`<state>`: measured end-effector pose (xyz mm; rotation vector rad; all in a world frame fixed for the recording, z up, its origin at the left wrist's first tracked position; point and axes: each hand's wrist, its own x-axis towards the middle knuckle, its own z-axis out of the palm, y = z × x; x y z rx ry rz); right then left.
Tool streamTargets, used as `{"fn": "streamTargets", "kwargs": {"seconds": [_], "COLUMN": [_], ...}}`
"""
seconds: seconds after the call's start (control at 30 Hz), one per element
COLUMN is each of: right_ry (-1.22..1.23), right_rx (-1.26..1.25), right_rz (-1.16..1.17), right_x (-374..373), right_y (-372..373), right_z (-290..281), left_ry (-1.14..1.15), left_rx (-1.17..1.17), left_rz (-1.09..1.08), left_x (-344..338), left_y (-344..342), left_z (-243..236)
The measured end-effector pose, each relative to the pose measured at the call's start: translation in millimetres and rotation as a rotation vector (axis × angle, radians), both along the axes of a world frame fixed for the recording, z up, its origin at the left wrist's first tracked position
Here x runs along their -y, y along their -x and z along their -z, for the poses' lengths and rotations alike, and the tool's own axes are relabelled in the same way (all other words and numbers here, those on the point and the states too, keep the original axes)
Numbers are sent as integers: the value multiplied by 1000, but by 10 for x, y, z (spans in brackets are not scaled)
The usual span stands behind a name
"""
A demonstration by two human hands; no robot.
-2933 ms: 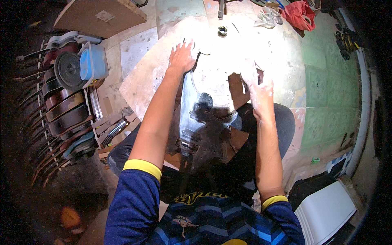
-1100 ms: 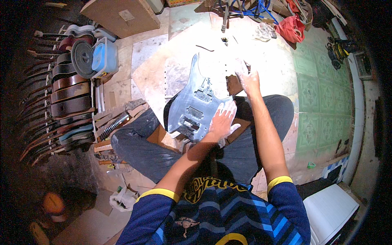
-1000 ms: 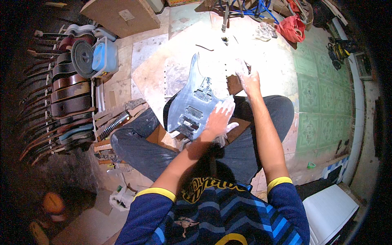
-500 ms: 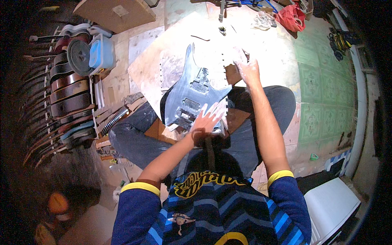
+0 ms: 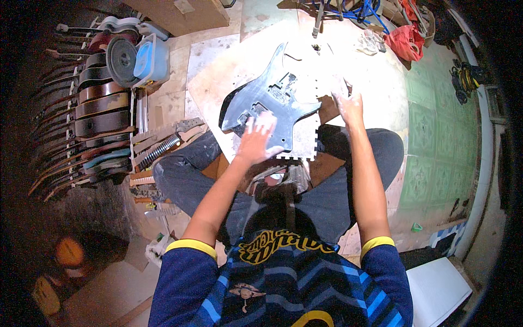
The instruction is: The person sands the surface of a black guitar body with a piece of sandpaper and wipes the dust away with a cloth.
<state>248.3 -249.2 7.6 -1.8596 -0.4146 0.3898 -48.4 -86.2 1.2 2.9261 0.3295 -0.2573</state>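
The open left hand (image 5: 256, 137) is pressing flat on the grey guitar body (image 5: 269, 103) mid-frame, best kept steady, while the right hand (image 5: 348, 103) is gripping its edge.

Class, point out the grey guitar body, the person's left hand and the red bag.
grey guitar body (image 5: 272, 95), head view, upper face.
left hand (image 5: 256, 139), head view, back of hand.
red bag (image 5: 406, 41), head view, middle.
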Motion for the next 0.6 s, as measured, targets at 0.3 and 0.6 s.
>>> {"fn": "streamTargets", "kwargs": {"seconds": [0.3,0.6], "right_ry": [51,93], "right_rx": [-43,34], "right_rz": [-7,7], "right_x": [-59,-70], "right_y": [28,95], "right_z": [-65,-156], "left_ry": [31,180], "left_rx": [90,30], "left_rz": [-270,143], "left_x": [-201,204], "left_y": [182,295], "left_z": [-19,3]}}
